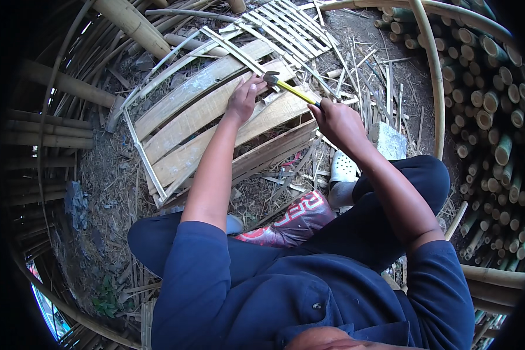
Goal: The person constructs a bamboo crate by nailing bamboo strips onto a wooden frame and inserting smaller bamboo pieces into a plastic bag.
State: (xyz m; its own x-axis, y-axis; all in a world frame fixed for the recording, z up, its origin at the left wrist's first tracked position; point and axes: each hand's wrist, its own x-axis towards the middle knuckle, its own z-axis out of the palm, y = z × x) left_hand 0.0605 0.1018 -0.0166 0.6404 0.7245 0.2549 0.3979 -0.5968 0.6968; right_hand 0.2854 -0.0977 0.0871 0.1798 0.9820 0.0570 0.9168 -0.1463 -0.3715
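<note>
My right hand [339, 123] is wrapped round the handle end of a hammer [297, 92] with a yellow shaft and dark grip. The hammer's metal head is over a thin pale bamboo strip [234, 51], close to the fingertips of my left hand [243, 100]. Those fingers are bent together at the strip's near end; whatever they pinch is too small to make out. Beneath lies a low wooden bench-like crate [184, 125] of wide planks. A slatted bamboo frame of thin strips [133, 131] rests along its top and left edge.
Another slatted bamboo panel [289, 29] lies beyond the crate. Cut bamboo poles [490, 102] are stacked at the right behind a curved pole [434, 76]. A printed sack [300, 221], a pale block [389, 141] and loose splints surround my crossed legs. Bamboo walling [46, 131] stands at the left.
</note>
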